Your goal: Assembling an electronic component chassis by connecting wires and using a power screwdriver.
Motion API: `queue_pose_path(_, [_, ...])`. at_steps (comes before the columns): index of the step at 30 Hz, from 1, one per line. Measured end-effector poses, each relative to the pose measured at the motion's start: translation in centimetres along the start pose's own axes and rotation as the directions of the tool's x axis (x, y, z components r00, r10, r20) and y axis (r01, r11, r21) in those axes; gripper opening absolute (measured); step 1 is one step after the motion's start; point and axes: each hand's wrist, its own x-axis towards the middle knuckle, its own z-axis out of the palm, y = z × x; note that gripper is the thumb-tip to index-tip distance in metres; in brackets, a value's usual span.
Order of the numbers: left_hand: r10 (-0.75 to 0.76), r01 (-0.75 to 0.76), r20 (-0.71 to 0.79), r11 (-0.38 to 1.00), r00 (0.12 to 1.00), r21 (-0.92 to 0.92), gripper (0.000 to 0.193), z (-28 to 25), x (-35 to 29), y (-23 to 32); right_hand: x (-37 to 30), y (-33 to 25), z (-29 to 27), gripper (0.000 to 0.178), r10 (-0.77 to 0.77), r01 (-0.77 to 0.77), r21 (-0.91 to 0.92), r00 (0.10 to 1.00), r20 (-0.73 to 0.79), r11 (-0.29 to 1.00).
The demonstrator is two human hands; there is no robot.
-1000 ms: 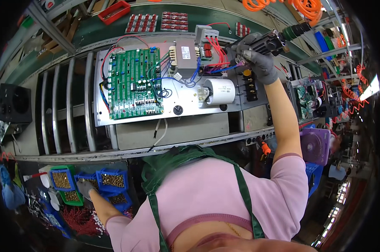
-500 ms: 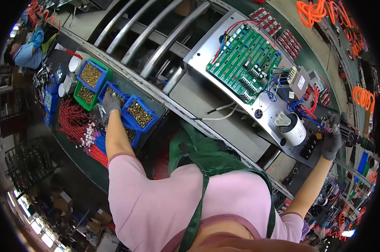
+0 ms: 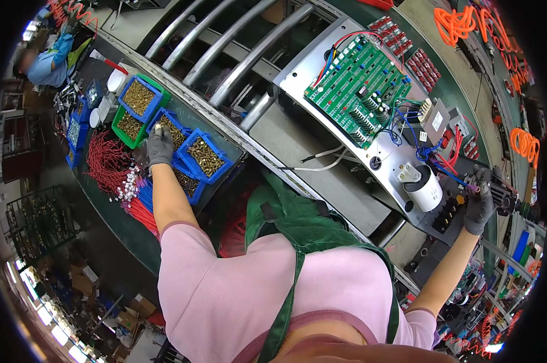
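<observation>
My left hand [image 3: 160, 147], in a grey glove, is at the edge of a blue bin of brass-coloured screws [image 3: 172, 134]. Its fingers are drawn together; whatever they pinch is too small to make out. Far to the right, my gloved right hand [image 3: 479, 209] has its fingers closed around the end of a blue wire [image 3: 456, 178], beside dark parts at the edge of the metal chassis [image 3: 294, 75]. On that chassis are a green circuit board [image 3: 361, 91], a white cylindrical capacitor [image 3: 425, 192] and a boxy transformer [image 3: 437, 120].
More screws fill another blue bin [image 3: 204, 156] and a green bin [image 3: 130, 126]. Red wire bundles [image 3: 107, 162] lie left of them. Metal roller bars [image 3: 258, 57] cross the line ahead. Orange coiled hoses [image 3: 455, 27] hang at the upper right. Another person [image 3: 49, 63] works at the far left.
My left hand has drawn back slightly within the screw bins, with its fingertips now lighter and more visible. The right hand stays by the wire end. The whole view has shifted a little.
</observation>
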Motion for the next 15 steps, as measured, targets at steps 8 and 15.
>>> queue_pose_path(8, [0.196, -0.053, -0.091, 0.627, 0.976, 0.777, 0.016, 1.0, -0.2, -0.1, -0.2, -0.9, 0.7, 0.06, 0.046, -0.047, -0.011, 0.996, -0.079, 0.999])
queue_pose_path(15, [0.348, -0.026, 0.175, -0.393, 0.921, 0.919, 0.027, 4.2, 0.3, -0.6, 0.2, -0.6, 0.4, 0.061, 0.085, -0.086, 0.004, 0.988, -0.132, 0.996])
